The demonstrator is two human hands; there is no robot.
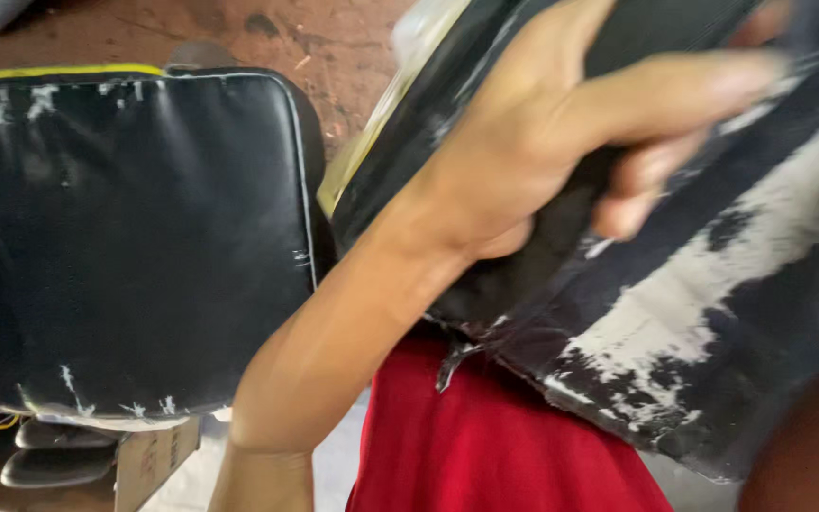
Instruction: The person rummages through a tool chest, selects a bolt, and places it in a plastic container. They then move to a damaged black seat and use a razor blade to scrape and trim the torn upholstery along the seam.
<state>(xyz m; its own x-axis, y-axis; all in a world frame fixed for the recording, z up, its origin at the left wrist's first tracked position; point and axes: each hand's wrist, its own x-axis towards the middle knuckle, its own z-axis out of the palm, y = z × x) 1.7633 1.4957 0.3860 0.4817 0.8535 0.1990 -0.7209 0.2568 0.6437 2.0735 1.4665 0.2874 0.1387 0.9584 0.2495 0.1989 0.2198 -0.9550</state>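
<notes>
- One of the hands (561, 123), with a bare forearm rising from the bottom edge, is clenched on a worn black leather cushion (713, 284) with white peeled patches; which hand it is I cannot tell.
- The other hand is out of sight.
- The gripped cushion is tilted, lifted at upper right above a red cloth (495, 446).
- A second black padded leather cushion with pale piping (125, 237) lies flat at left, apart.
- Behind both, reddish-brown stained floor (334, 38).
</notes>
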